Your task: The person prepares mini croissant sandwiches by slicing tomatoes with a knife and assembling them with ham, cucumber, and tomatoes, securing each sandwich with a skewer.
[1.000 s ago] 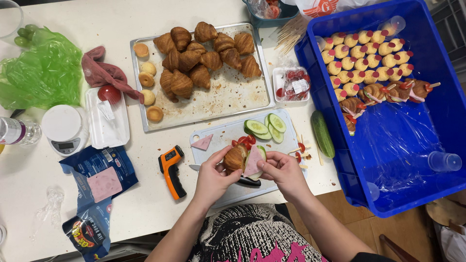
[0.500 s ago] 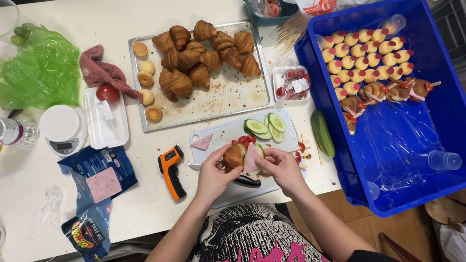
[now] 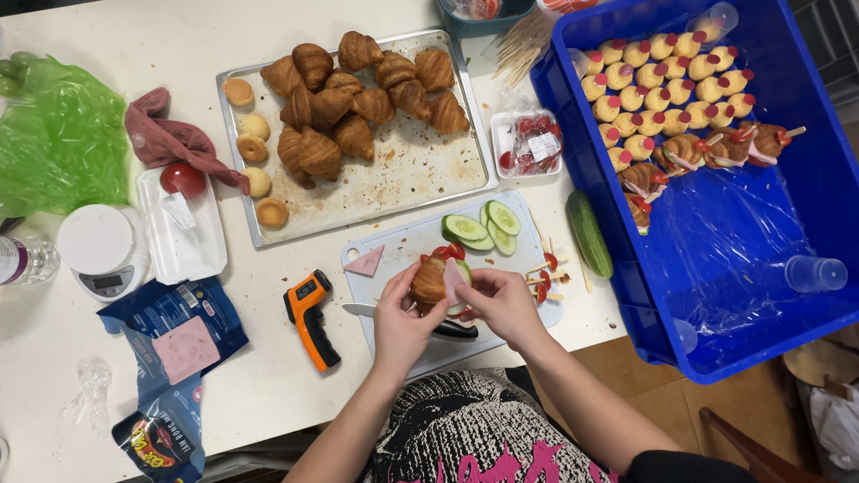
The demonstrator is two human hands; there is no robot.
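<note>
Both my hands hold one small croissant (image 3: 430,281) over the pale cutting board (image 3: 401,243). My left hand (image 3: 400,318) grips the pastry from the left. My right hand (image 3: 501,302) presses a pink ham slice and a cucumber slice into its cut side. Tomato pieces (image 3: 445,252) lie just behind it. A knife (image 3: 362,309) lies on the board under my hands. Cucumber slices (image 3: 483,224) sit at the board's far edge, and a ham triangle (image 3: 366,262) lies at its left.
A metal tray (image 3: 403,174) of croissants and small buns stands behind. A blue crate (image 3: 743,233) of skewered filled pastries is at the right, a whole cucumber (image 3: 589,233) beside it. An orange thermometer gun (image 3: 310,317), ham packet (image 3: 179,335), scale (image 3: 97,249) and green bag (image 3: 58,134) lie left.
My hands have stayed over the board with the croissant. The ham and cucumber are tucked a little further into it.
</note>
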